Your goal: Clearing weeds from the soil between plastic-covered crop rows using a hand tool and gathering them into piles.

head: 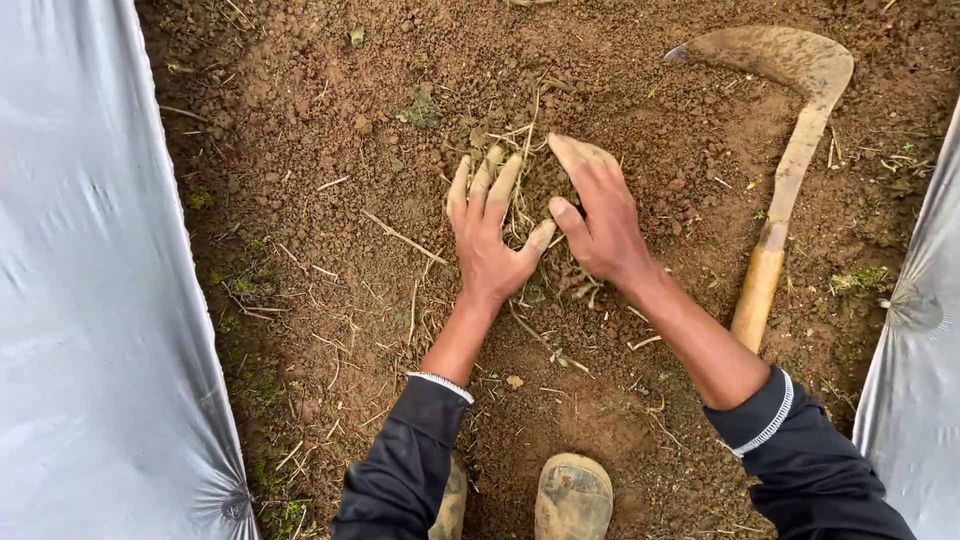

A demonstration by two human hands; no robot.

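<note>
Pressing down at mid-frame, the left hand (490, 235) and right hand (598, 212) cup a tuft of dry grass and roots (523, 205) on the brown soil (300, 150) — fingers spread, unclenched, the tuft lying between both palms. A sickle (785, 160) rests at upper right, well apart from the hands — silver plastic sheeting (90, 300) flanks the furrow.

You are seeing two hands: the left hand (488, 232) and the right hand (597, 210). One clump of dry grass (522, 205) is lying between them. One sickle (790, 150) is lying on the soil. Two plastic sheets are bordering the furrow: left sheet (90, 280), right sheet (925, 340). Two boot toes are showing: one (572, 495), another (452, 505).
</note>
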